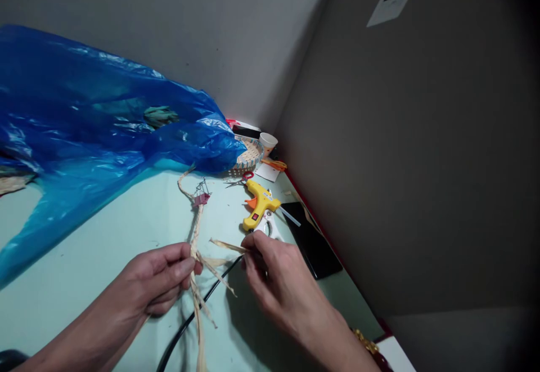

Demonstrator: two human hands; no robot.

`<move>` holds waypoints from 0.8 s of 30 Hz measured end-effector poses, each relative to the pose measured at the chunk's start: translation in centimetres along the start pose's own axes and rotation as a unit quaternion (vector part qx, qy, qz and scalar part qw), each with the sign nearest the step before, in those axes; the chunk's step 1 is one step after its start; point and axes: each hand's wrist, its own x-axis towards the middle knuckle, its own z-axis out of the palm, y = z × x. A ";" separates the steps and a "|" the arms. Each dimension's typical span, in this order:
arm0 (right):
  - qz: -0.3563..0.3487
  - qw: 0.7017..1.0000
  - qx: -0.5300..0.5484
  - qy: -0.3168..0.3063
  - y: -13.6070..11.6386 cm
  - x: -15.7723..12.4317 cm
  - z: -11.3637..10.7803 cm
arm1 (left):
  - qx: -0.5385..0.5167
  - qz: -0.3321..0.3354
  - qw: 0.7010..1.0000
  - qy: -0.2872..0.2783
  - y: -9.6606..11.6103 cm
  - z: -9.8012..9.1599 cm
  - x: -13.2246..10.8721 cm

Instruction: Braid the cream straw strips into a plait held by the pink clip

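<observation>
A braided straw cord (194, 223) runs across the pale green table (105, 237) from a pink binder clip (201, 197) toward me. My left hand (158, 279) pinches the braid where its loose strands begin. My right hand (274, 273) is closed on one loose straw strand (225, 245), pulling it out to the right. Other loose strands hang down between my hands.
A large blue plastic bag (97, 130) covers the left of the table. A yellow glue gun (259, 204), its black cable (198, 310), red-handled scissors (240, 179), a black phone (312, 240), a woven basket (248, 155) and a paper cup (267, 141) lie near the right wall.
</observation>
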 end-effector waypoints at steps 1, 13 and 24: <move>-0.003 1.000 0.001 -0.001 0.0 0.1 0.2 | 0.001 0.000 1.000 0.001 0.0 0.0 0.1; 0.014 0.991 0.114 0.066 -0.7 0.8 -0.6 | 0.018 0.003 1.000 -0.009 0.0 -0.1 -0.3; 0.001 0.998 0.064 -0.028 -2.1 0.1 1.9 | 0.065 0.001 0.998 -0.016 0.3 -0.3 0.0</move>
